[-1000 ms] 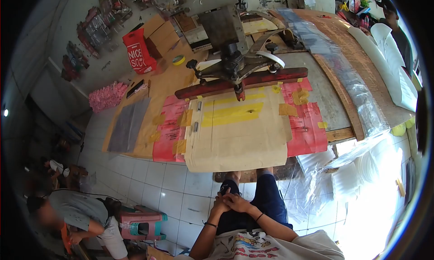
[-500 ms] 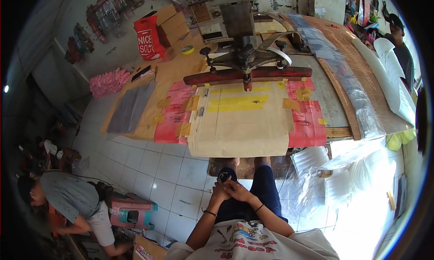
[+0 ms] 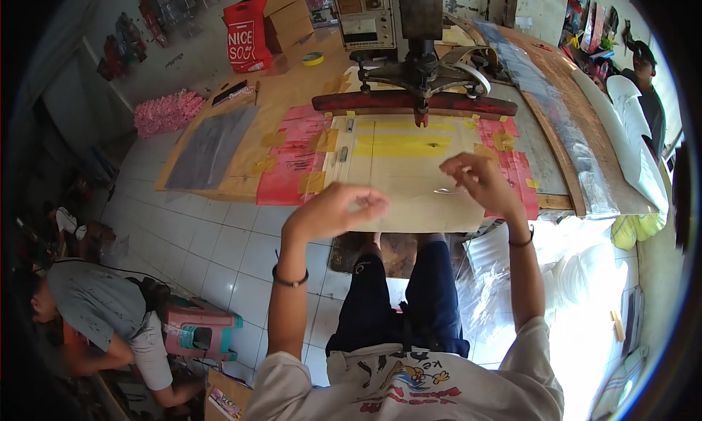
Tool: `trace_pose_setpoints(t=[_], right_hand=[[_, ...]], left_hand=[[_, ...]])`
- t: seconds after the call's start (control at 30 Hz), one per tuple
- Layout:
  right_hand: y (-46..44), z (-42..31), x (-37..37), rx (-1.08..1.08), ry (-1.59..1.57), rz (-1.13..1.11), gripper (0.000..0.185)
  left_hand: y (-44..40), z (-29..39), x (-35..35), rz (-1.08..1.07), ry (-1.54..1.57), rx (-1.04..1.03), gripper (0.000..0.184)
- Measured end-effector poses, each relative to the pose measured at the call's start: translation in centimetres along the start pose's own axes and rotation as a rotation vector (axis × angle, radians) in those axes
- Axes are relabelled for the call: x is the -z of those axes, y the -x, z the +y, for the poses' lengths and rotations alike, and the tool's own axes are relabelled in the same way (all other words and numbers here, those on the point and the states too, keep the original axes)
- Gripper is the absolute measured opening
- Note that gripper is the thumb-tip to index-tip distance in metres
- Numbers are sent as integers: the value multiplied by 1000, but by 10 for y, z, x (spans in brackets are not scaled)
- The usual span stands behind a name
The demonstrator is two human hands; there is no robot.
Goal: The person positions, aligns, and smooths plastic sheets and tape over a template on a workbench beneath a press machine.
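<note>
My left hand (image 3: 336, 210) is raised over the front left part of the beige sheet (image 3: 417, 185), fingers curved, thumb and fingertips apart, nothing seen in it. Above the sheet's right part is my right hand (image 3: 484, 183), its fingers bent; a thin shiny curved line shows beside it, too fine to make out. Yellow tape strips cross the sheet, and red sheets (image 3: 292, 158) flank it. Behind it stands a machine head (image 3: 423, 73) with a long dark red bar (image 3: 468, 106).
A red bag (image 3: 247, 37), boxes, a tape roll (image 3: 312, 58) and a grey sheet (image 3: 212, 149) lie on the table's left. A person (image 3: 99, 304) bends beside a stool (image 3: 197, 329) at lower left. Another person (image 3: 647, 92) is at far right.
My hands were clasped over my lap. They have come apart and risen forward over the beige sheet. The camera view has shifted, and the bending person sits further left in it.
</note>
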State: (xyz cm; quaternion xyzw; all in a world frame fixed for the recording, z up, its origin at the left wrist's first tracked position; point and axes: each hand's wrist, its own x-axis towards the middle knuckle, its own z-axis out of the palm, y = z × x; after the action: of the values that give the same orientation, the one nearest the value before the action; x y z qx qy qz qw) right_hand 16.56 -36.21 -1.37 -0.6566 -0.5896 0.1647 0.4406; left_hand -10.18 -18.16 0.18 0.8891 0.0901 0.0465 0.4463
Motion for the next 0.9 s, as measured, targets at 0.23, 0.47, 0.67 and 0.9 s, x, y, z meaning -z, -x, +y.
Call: trace_pose_setpoints(t=[0.23,0.47,0.67,0.9], right_hand=[[-63,69,21,76,602,-35,44],[-55,75,12,75,665,-67,55],[-59,82,10,119,692,-32,53],[-58,78,6,131,710,16,50]], left_hand=[[-98,-51,45,231,-725,-79,48],[-116,-102,33,354,-680,-209,56],[-119,-102,34,363,-661,-136,56],[-119,-103,34,363,-645,-143,56]])
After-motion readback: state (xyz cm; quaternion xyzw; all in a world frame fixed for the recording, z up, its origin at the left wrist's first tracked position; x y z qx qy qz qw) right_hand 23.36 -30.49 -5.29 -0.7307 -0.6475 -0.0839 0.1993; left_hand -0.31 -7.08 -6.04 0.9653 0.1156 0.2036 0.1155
